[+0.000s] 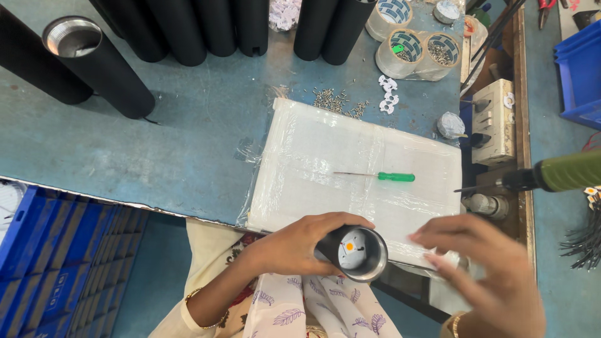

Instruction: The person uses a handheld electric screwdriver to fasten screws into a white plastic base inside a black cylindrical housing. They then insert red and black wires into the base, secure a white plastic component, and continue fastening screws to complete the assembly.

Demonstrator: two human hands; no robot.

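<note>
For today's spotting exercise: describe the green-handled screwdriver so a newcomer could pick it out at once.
Start at the blue-grey workbench and find the white plastic-wrapped pad at its near edge. The screwdriver lies flat on that pad, beyond the left hand holding a black tube. Its thin shaft and bright green handle set it apart.

— What are you wearing on your arms?

— Your left hand is bare, with a thin gold bangle on the wrist. Your right hand is bare too, with a gold bangle at its wrist.

— And your clothes?

— You wear a cream garment with a dark red floral trim, and white cloth printed with purple leaves.
</note>
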